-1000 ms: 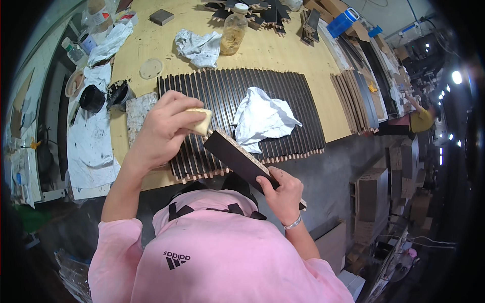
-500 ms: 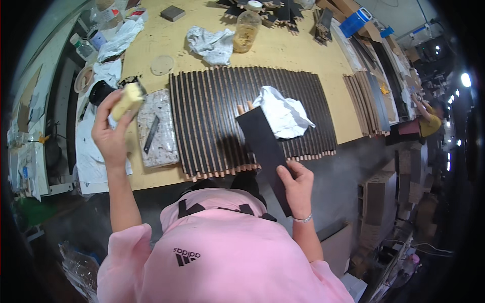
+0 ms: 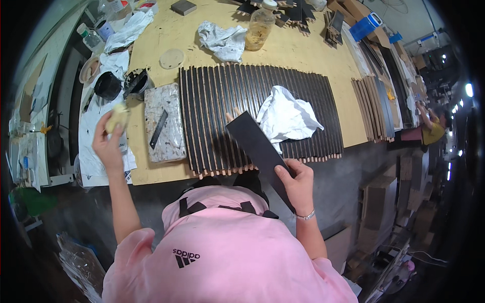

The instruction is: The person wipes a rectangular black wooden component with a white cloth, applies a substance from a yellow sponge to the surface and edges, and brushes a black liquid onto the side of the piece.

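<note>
My left hand [image 3: 107,147] is closed around a pale yellow sponge [image 3: 119,118], blurred slightly, just in front of two black containers. My right hand [image 3: 299,185] grips a flat black board [image 3: 256,148] by its near end, thumb on top. Wooden dowels stick out of the board's far end. It slants over a wide row of black slats [image 3: 214,108] with bare wooden ends, lined up side by side. A crumpled white cloth [image 3: 285,113] rests on that row, beside the held board.
Left of the row lies a stained, plastic-wrapped slab [image 3: 172,139] with a dark strip [image 3: 159,130] on it. A black cup [image 3: 107,86] and a black-smeared container [image 3: 138,84] stand behind the sponge. Farther back are a bottle [image 3: 260,29] and a rag [image 3: 222,41]. Another person [image 3: 433,123] works far right.
My left hand has drawn the sponge back from the black-smeared container, uncovering it. The far end of the board in my right hand has swung left. The whole view has shifted slightly.
</note>
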A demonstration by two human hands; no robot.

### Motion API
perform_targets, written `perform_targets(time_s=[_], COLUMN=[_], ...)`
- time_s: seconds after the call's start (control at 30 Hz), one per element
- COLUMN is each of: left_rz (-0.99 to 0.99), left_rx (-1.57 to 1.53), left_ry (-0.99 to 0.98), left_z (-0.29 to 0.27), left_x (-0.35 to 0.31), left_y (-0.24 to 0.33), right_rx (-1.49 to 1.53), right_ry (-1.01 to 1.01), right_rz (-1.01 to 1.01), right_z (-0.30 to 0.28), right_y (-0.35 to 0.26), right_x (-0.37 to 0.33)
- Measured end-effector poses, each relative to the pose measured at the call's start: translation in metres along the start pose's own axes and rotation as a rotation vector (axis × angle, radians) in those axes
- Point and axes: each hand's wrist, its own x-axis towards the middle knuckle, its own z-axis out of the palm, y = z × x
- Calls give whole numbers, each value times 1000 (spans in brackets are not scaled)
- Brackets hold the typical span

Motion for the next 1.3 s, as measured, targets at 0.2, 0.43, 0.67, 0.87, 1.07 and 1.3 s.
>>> perform_targets(time_s=[0.2, 0.43, 0.67, 0.87, 1.07, 1.3], left_rz=[575, 639, 588, 399, 262, 388], left_rx=[154, 279, 199, 453, 855, 421], left_ry=[-639, -733, -785, -265, -110, -524], left_z=[97, 118, 115, 40, -29, 115], left_x=[-26, -14, -13, 28, 30, 15], left_y=[104, 98, 117, 50, -37, 63], right_rx=[-401, -571, -474, 148, 560, 852], right_ry=[-53, 25, 67, 137, 215, 190], right_rz=[-199, -377, -391, -39, 119, 115], right_z=[10, 2, 2, -14, -33, -39], right_y=[-38, -42, -41, -22, -12, -15], right_x=[2, 1, 3, 17, 39, 65])
